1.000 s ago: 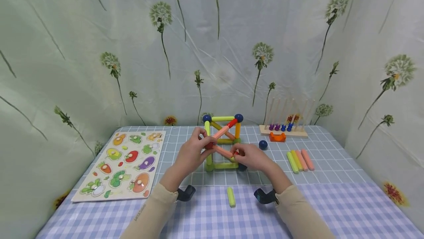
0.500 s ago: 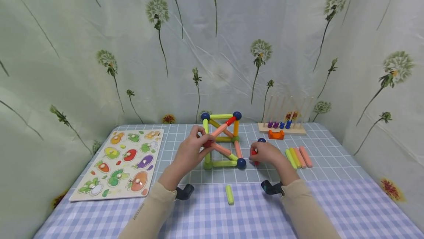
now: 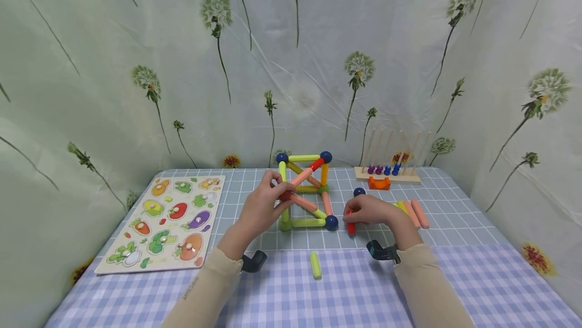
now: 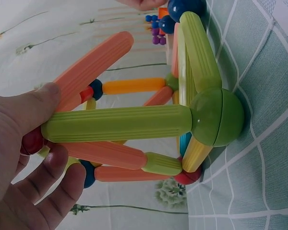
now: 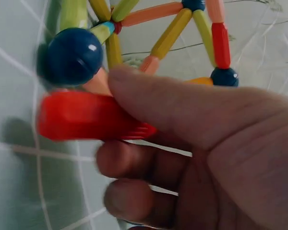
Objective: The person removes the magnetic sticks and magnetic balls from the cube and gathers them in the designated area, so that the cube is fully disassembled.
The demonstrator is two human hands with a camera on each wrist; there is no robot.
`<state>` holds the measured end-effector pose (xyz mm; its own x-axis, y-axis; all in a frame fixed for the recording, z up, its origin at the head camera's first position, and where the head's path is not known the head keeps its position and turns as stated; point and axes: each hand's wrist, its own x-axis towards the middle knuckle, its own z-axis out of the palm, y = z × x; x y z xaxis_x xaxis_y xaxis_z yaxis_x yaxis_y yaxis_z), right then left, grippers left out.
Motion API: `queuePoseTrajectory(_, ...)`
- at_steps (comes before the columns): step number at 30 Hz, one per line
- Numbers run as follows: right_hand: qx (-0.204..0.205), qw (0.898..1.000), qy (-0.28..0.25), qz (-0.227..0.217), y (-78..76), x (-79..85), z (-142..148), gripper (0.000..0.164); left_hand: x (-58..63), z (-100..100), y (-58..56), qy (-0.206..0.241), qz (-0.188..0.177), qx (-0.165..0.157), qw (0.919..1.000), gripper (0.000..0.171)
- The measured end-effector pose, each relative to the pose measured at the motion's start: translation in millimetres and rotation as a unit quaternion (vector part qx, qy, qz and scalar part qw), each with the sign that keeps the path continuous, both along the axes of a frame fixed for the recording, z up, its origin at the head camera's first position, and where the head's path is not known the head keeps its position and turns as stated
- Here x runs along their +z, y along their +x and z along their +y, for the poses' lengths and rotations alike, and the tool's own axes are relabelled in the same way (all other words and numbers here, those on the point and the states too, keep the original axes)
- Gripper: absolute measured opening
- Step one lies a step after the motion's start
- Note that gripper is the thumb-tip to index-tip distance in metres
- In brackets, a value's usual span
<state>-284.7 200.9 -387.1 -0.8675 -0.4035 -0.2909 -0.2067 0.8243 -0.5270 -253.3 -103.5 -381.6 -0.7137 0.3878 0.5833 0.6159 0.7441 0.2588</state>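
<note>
A frame of magnetic rods and balls stands on the gridded cloth, with a lime rod (image 3: 308, 222) along its front bottom and blue balls (image 3: 326, 156) at some corners. My left hand (image 3: 263, 206) pinches the red ball (image 4: 32, 141) at its upper front left corner, above an upright lime rod (image 4: 117, 123). From that ball a salmon rod (image 4: 93, 67) points out to a free end. Right of the frame, my right hand (image 3: 375, 210) pinches a short red magnetic rod (image 5: 77, 115) between thumb and fingers, low over the cloth beside the blue corner ball (image 5: 74, 56).
A loose blue ball (image 3: 359, 192) lies just behind my right hand. Farther right are several loose rods (image 3: 420, 214); a lime rod (image 3: 316, 266) lies in front. Behind stand an orange piece (image 3: 379, 183) and a pegged bead board (image 3: 411, 179). At left lies a vegetable puzzle (image 3: 212, 227).
My right hand has moved right, away from the salmon rod's end, carrying the short red rod, which now points toward me. My left hand stays on the red ball.
</note>
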Motion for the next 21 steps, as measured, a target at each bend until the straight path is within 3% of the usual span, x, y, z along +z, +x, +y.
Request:
queuePoseTrajectory(6, 0.056, 0.997, -0.021, -0.052, 7.2, 5.9, -6.2, 0.009, 0.4, -0.2, 0.4, -0.001, 0.001, 0.002, 1.0000, 0.028)
queuePoseTrajectory(21, 0.134, 0.986, -0.003, -0.103, 19.2, 1.7, -29.6, 0.006, 0.8, -0.4, 0.4, 0.001, 0.000, -0.004, 1.0000, 0.028)
